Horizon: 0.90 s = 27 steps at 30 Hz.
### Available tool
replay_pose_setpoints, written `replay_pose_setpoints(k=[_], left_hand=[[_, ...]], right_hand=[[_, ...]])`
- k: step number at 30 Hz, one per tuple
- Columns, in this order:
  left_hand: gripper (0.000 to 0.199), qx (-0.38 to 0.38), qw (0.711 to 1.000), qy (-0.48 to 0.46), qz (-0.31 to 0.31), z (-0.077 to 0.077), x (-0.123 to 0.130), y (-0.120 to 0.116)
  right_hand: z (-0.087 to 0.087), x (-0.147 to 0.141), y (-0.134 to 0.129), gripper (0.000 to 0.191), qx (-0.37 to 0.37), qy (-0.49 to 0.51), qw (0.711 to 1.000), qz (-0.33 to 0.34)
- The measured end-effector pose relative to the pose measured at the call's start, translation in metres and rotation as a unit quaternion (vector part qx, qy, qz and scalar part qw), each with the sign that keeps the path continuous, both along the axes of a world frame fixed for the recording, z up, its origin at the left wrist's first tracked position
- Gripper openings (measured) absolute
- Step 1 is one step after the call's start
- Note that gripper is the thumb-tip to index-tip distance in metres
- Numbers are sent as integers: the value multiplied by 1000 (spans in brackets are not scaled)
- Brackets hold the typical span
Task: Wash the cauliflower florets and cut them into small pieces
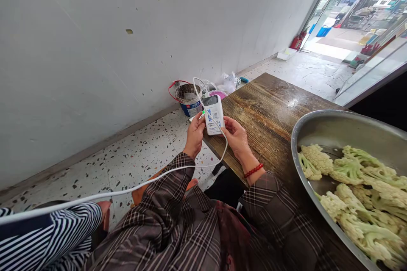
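Between my two hands is a white power bank (215, 123) with a dark display at its top end and blue printing. A white cable (144, 181) is plugged into its top, loops over its face and runs off to the lower left. My left hand (194, 136) grips something at the left edge, where a bit of green and white shows beside the power bank; I cannot make out what it is. My right hand (235, 136) pinches the lower right side of the power bank, with thumb on its face. A red bead bracelet (253, 170) circles the right wrist.
A wooden table (270, 106) carries a large metal bowl (295, 152) of cauliflower florets (349, 169) on the right. Beyond the hands, a blue bucket (190, 108) and plastic bags (229, 81) sit by the wall. Someone's striped clothing (73, 228) is at lower left.
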<state>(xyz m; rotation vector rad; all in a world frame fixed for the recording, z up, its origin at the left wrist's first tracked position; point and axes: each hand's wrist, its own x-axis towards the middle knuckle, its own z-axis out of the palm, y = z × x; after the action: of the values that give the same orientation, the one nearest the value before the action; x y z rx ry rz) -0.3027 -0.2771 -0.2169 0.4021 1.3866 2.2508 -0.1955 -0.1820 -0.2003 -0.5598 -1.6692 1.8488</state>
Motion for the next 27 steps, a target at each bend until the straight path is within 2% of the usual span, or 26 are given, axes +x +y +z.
replay_pose_setpoints(k=[27], left_hand=[[49,-4,1000,-5,3,-1,1,-2]], right_hand=[[1,2,1,46,17,-8,1000,2]])
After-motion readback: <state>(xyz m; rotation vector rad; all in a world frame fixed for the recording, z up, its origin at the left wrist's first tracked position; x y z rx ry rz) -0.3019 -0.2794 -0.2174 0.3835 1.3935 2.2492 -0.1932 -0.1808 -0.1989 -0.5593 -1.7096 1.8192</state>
